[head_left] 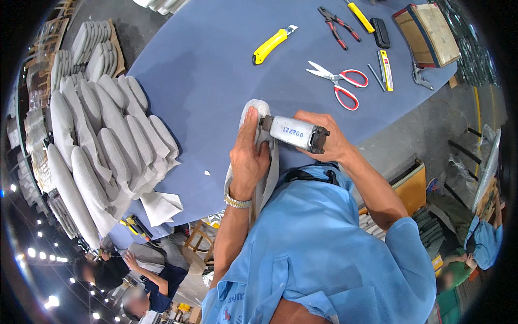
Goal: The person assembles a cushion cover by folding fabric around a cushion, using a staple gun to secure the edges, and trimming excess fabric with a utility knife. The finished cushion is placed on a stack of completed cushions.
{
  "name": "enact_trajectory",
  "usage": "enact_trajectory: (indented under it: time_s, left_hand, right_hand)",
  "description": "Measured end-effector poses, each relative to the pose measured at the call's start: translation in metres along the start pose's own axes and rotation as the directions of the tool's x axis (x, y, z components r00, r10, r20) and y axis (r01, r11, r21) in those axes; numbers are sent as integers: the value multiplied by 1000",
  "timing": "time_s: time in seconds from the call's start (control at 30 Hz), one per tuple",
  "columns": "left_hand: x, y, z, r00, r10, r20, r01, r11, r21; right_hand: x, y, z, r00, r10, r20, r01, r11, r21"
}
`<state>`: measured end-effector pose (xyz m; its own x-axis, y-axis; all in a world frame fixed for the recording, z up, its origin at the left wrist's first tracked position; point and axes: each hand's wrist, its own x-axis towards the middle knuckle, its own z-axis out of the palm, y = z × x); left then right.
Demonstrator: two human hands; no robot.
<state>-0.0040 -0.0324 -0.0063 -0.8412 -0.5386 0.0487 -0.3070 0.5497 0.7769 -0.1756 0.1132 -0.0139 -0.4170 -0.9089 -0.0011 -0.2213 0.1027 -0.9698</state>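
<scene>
- Closest to the camera is the person's own light blue shirt [329,243], filling the bottom of the view, with both forearms coming up out of it.
- Right hand [329,141] is wrapped tight around a pneumatic stapler [294,133]: silver-grey cylinder body, dark metal caps at both ends, lying roughly sideways at the near edge of the table.
- Left hand [248,156], metal wristwatch [237,202] on the wrist, is pressed flat with fingers together on a grey fabric-covered seat pad [258,156] that hangs over the table edge, right against the stapler's nose.
- Blue table [216,75] further back has a yellow utility knife [272,45], red-handled scissors [341,82], red-handled pliers [337,24] and a small yellow cutter [385,70], all well apart from the hands.
- Only container-ish thing is a shallow wooden tray [429,33] at the far right corner; can't tell what's in it.
- Big stack of grey cushions [105,146] piled on the left side.
</scene>
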Motion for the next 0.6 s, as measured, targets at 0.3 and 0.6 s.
enact_trajectory:
  time_s: [0.3, 0.6]
  left_hand:
    - [2, 1, -1, 994, -101, 32, 103, 994, -44]
    - [2, -3, 3, 998, -65, -16, 65, 997, 28]
  right_hand:
    - [10, -7, -7, 996, 38, 85, -36, 999, -34]
    - [12, -6, -10, 989, 100, 108, -100, 995, -2]
